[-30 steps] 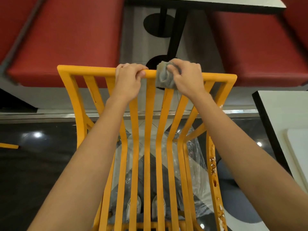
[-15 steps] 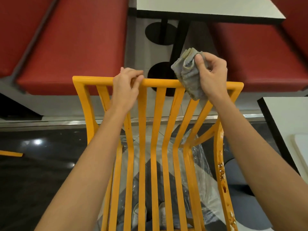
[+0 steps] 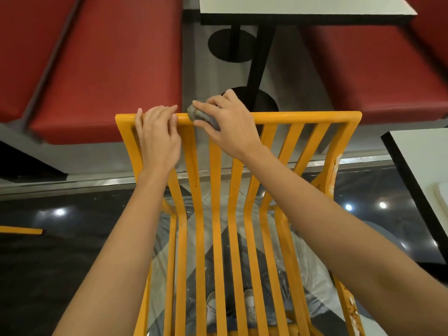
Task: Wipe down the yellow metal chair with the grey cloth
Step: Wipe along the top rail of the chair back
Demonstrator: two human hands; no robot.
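Note:
The yellow metal chair [image 3: 303, 116] stands in front of me, its slatted back running from the top rail down to the bottom of the view. My left hand [image 3: 157, 137] rests over the top rail near its left end, fingers curled on the bar. My right hand [image 3: 230, 124] presses the bunched grey cloth [image 3: 202, 117] onto the top rail just right of the left hand. Only a small part of the cloth shows under the fingers. White and rusty chipped spots mark the chair's right side post [image 3: 333, 170].
Two red padded benches [image 3: 109, 69] [image 3: 375, 69] flank a white table with a black edge [image 3: 303, 8] on a black pedestal leg. Another white table [image 3: 426, 161] stands at the right. Clear plastic sheeting [image 3: 312, 263] lies under the chair on the dark glossy floor.
My right hand lifted the cloth off the rail, then brought it down onto the rail further left, close to my left hand. The left hand shifted toward the rail's left end.

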